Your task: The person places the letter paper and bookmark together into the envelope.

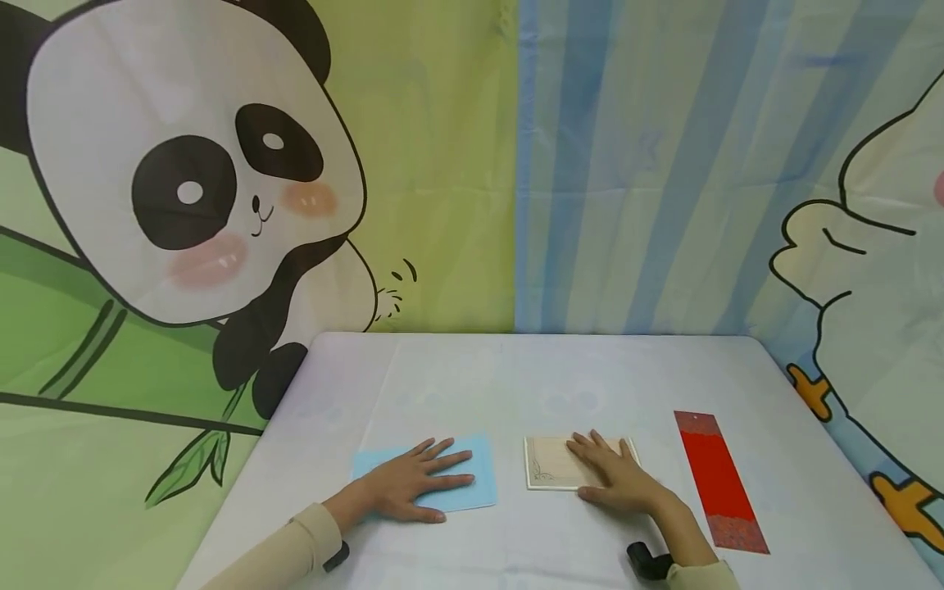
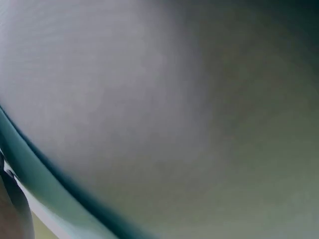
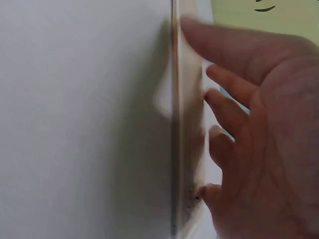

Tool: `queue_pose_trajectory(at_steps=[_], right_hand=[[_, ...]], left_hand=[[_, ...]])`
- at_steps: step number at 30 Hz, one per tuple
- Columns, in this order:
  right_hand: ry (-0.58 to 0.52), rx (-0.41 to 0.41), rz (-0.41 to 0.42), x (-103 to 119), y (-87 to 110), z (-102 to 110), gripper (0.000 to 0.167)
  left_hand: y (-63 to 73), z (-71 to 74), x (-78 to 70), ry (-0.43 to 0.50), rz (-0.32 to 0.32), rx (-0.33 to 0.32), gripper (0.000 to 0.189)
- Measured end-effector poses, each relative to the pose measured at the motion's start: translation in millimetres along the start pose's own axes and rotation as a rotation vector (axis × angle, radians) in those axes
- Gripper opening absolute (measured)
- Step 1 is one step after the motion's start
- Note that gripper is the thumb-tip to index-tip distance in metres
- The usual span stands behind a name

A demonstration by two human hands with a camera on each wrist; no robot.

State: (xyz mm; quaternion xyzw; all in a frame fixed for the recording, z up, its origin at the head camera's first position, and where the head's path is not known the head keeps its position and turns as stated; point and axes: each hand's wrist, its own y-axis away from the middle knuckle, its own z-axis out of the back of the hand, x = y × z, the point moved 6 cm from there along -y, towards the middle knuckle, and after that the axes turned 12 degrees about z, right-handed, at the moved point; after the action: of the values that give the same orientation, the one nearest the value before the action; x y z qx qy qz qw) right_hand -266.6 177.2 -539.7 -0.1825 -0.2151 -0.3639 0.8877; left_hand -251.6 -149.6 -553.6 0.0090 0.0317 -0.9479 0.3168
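Note:
My left hand [image 1: 415, 485] rests palm down with spread, straight fingers on a light blue rectangular sheet [image 1: 483, 475], which looks like paper or a thin cover. The left wrist view is mostly a grey blur; a blue-green edge [image 2: 55, 186] crosses its lower left. On the right, the fingers of my right hand [image 1: 618, 477] lie extended over a cream rectangular card or thin stack [image 1: 547, 460] with a dark ornamental corner and a pale rim. From the right wrist, the cream piece [image 3: 190, 114] appears edge-on, with the thumb and fingertips along it.
Right of the cream piece, a long red strip [image 1: 719, 479] with patterned ends lies slanted on the white table [image 1: 457, 377]. Dark wrist devices [image 1: 649, 562] sit by both cuffs. Behind the table hang a panda-print cloth [image 1: 442, 164] and a blue striped cloth [image 1: 627, 164].

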Motion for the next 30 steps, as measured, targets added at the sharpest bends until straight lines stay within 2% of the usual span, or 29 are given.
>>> queue_pose_trajectory(at_steps=[3,7,10,12,16,20,24,27,30], right_hand=[[0.049,-0.054,-0.049,-4,2.4,-2,0.073],[0.111,-0.099,-0.072,-6,4.2,-3,0.071],[0.114,-0.099,-0.068,-6,4.3,-5,0.069],[0.114,-0.090,-0.067,-6,4.8,-6,0.069],[0.119,-0.068,-0.054,-5,6.4,-7,0.068],[0.124,-0.060,-0.041,-4,7.5,-6,0.067],[0.119,-0.080,-0.035,-4,6.9,-4,0.066],[0.107,-0.107,-0.041,-4,6.3,-4,0.067],[0.104,-0.153,-0.069,-2,6.7,-4,0.067]], left_hand=[[-3.7,1.3,1.3,-0.003,0.052,0.001,0.078],[-7.6,4.7,6.7,0.003,0.141,0.018,0.085],[-10.8,8.6,10.0,0.005,0.151,0.047,0.082],[-12.5,10.2,11.4,0.005,0.133,0.071,0.077],[-14.0,8.5,11.2,-0.017,0.055,0.106,0.070],[-15.0,5.1,13.1,-0.120,-0.032,0.087,0.067],[-19.8,4.6,18.6,-0.263,-0.083,0.065,0.065],[-23.1,6.2,20.8,-0.289,-0.088,0.063,0.068],[-23.6,9.0,20.3,-0.205,-0.042,0.054,0.076]])
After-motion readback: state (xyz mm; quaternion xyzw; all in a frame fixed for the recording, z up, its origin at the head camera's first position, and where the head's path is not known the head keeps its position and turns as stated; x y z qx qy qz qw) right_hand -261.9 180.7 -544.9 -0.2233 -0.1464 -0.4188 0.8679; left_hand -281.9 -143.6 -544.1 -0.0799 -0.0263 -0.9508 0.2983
